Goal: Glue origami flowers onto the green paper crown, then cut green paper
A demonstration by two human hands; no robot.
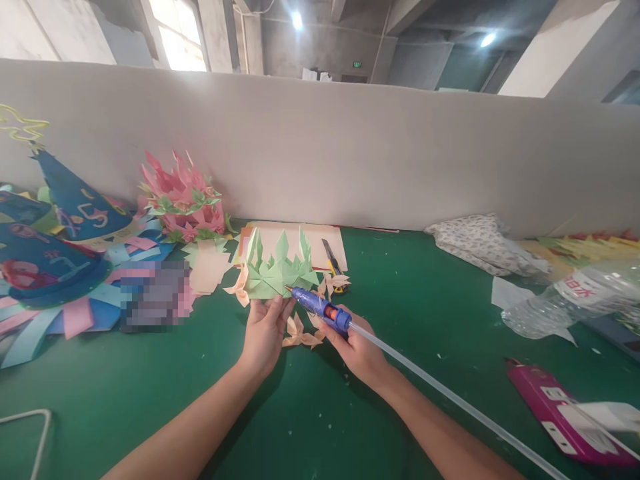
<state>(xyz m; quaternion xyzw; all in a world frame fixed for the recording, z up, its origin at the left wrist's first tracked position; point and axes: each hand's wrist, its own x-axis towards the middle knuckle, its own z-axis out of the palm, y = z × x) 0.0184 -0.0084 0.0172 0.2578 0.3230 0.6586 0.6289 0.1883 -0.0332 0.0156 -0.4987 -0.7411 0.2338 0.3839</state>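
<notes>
My left hand grips the lower edge of a light green folded-paper crown, thumb on its front. In my right hand is a blue hot glue gun, its nozzle at the crown's lower front; whether it touches cannot be made out. A long translucent glue stick runs out of the gun's back toward the lower right. Peach folded-paper pieces lie on the table around the crown, and one peach piece shows at its left side.
A utility knife rests on paper sheets behind the crown. Pink paper crowns and blue cone hats stand left. At right are a plastic bottle, a patterned cloth and a magenta power strip. A partition closes off the back.
</notes>
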